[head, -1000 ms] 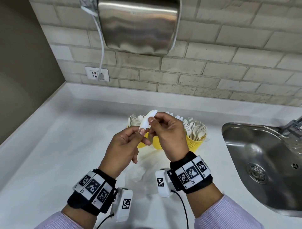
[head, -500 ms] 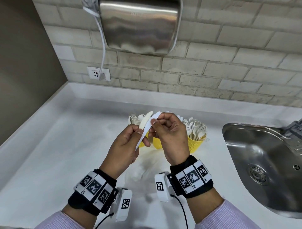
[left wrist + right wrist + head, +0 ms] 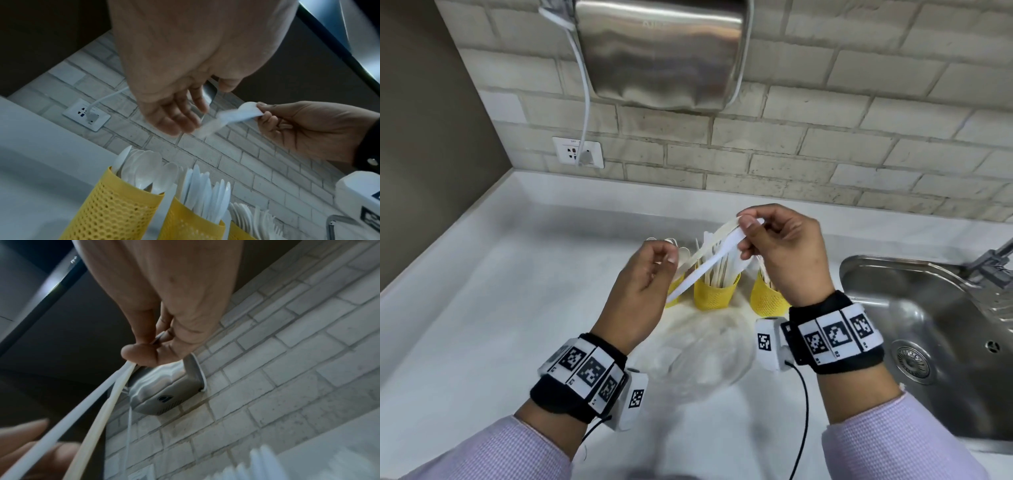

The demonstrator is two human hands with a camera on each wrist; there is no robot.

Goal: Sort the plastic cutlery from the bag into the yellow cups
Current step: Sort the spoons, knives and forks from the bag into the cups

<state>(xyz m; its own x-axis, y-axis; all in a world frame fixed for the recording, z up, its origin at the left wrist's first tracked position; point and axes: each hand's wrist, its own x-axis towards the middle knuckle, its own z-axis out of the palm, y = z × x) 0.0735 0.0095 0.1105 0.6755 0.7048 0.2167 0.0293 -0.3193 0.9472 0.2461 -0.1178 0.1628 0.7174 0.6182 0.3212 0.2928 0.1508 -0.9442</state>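
Clearly mid-sort: the right hand [image 3: 784, 253] pinches two white knives [image 3: 709, 265] by their upper ends at frame centre, above the yellow cups [image 3: 717, 294]. The left hand [image 3: 643, 291] hovers loosely curled, empty — next, separate and drop them among the knives.

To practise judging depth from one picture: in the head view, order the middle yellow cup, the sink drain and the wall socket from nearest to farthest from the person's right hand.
1. Middle yellow cup, just below and left of the right hand.
2. Sink drain, lower right, in the basin.
3. Wall socket, far left on the brick wall.
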